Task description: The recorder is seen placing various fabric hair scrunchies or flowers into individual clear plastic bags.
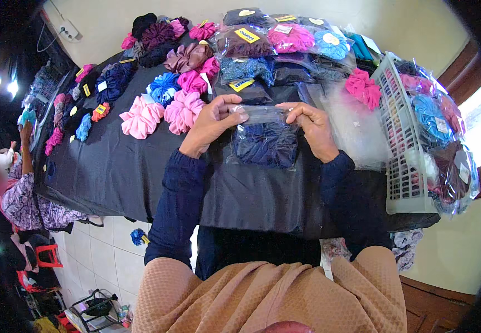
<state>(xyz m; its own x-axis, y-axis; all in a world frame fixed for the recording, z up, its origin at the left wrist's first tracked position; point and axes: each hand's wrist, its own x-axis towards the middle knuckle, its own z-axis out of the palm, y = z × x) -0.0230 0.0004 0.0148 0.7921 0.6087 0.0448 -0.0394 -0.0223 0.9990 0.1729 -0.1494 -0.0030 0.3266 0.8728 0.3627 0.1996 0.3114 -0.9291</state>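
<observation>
A clear plastic bag [265, 139] with a dark navy scrunchie [267, 150] inside lies before me on the black-covered table [111, 179]. My left hand [215, 120] pinches the top left corner of the bag between thumb and fingers. At the top right corner, my right hand [313, 127] grips the same plastic edge. Left of my left hand sit loose scrunchies: a light pink one [141, 116], another pink one [185, 111] and a blue one [164, 88]. A pile of flat clear bags [357, 133] lies to the right of my right hand.
Bagged scrunchies [246, 41] are stacked along the table's back. A bright pink scrunchie [363, 88] rests on the flat bags. A white plastic basket [405, 166] full of bagged scrunchies stands at right. More loose scrunchies [115, 83] spread leftward, where another person [28, 191] reaches over.
</observation>
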